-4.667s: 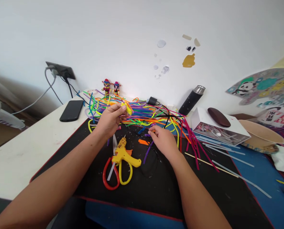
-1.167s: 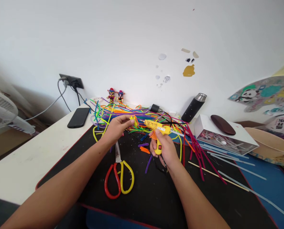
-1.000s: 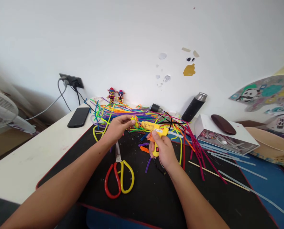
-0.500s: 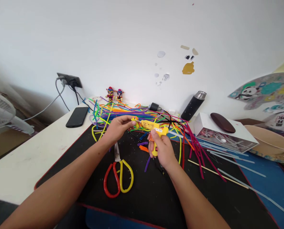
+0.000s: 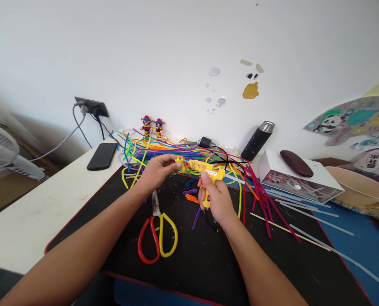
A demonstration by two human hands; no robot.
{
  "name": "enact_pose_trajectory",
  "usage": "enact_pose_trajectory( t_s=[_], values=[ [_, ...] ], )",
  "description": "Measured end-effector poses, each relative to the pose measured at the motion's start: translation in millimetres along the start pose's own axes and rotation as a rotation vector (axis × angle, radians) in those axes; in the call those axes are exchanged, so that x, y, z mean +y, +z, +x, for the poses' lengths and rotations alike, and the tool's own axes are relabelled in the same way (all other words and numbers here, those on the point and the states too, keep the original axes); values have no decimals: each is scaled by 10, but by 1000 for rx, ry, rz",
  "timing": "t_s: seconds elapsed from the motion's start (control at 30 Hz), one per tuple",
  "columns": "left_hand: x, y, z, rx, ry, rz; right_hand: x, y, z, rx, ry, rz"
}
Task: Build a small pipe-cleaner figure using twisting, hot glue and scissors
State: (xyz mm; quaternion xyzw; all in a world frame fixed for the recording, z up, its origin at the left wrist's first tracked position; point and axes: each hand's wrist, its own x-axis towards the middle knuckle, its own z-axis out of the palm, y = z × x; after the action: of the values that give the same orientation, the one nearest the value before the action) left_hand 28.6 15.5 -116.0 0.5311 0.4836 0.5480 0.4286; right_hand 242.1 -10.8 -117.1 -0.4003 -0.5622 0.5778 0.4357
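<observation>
My right hand is closed round the handle of a yellow glue gun, a finger at its orange trigger. A glue stick pokes out of the gun's back end. In my left hand, thumb and fingers pinch a small yellow pipe-cleaner piece with a bit of orange on it. The gun's nozzle points left and is right at this piece; whether they touch I cannot tell. Below my left hand, scissors with one red and one yellow handle lie on the black mat.
Many coloured pipe cleaners are heaped behind my hands. Two small figures stand by the wall, a phone lies left, and a black flask leans right. Glue sticks, a wooden stick and a white box are on the right.
Both hands hold nearly the same pose, with the nozzle still at the yellow piece. The whole view has shifted very slightly.
</observation>
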Motion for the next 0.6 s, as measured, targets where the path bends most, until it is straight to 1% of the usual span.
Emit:
enact_pose_trajectory(
  t_s=[0.33, 0.6],
  values=[
    [23, 3, 2, 13, 25, 36, 10, -4, -10, 17, 7, -36],
    [33, 26, -1, 28, 12, 20, 12, 15, -23, 17, 8, -56]
  ],
)
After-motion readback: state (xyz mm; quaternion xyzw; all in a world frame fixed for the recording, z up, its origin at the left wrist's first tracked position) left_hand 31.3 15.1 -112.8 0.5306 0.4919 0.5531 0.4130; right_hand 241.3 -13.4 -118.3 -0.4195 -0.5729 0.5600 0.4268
